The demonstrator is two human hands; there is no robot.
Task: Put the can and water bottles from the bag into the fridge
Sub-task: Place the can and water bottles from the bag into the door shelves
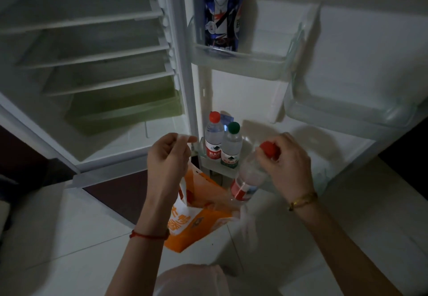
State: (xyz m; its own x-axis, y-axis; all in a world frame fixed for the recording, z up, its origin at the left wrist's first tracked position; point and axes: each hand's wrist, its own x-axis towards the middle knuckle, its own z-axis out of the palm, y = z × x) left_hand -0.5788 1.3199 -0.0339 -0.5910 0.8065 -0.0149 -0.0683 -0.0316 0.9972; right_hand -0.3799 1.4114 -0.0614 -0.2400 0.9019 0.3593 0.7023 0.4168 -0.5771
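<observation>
The fridge stands open in front of me. A blue can (221, 15) stands in the upper door shelf (243, 63). Two water bottles stand side by side in the lower door shelf, one with a red cap (214, 135) and one with a green cap (231, 144). My right hand (288, 159) grips a third water bottle (249, 177) by its red-capped neck; the bottle hangs tilted just above the orange and white plastic bag (196, 214). My left hand (170, 154) holds the bag's white handle up.
The fridge's main compartment (92, 64) on the left has several bare shelves and a green drawer (125, 108). A second door bin (347, 108) sits to the right. Light floor tiles lie below, and my knee shows at the bottom edge.
</observation>
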